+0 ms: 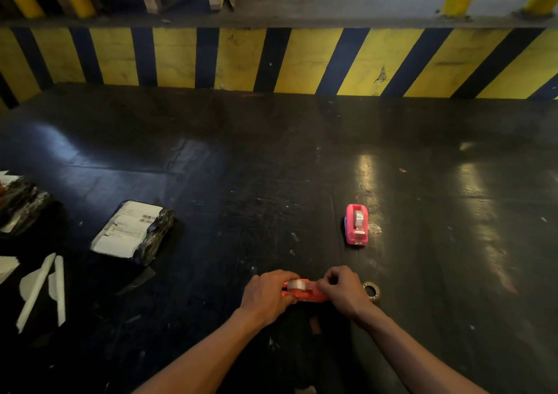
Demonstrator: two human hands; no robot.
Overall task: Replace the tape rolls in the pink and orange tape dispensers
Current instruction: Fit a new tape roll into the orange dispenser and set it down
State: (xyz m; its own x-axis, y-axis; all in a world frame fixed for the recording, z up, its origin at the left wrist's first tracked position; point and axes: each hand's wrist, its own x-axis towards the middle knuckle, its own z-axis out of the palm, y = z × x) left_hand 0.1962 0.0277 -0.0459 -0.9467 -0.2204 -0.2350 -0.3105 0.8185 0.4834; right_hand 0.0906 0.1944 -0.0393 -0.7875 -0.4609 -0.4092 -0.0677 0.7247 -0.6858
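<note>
**Tape end at the cutter: where the orange reload could slip**

Fingers of the right hand are pinched narrow at the front end of the orange tape dispenser, apparently on the free end of the tape, though the strip itself is too small to make out. The left hand wraps the back of the body, fingers curled round it, holding it just above or on the dark worktop — I cannot tell which. A clear tape roll sits in the well between the hands.

The pink tape dispenser stands well apart, further out to the right, with a roll showing in it; that one looks done.

Risks now. The clear tape could fold back and stick to itself or to the fingertips if the pull goes slack. A pull off to one side may run the strip off the cutter. Loosen the left grip and the roll could hop out of its well. The spent core lies just beside the right wrist and may get knocked away. A fingertip pressed on the blade could get nicked.
</note>
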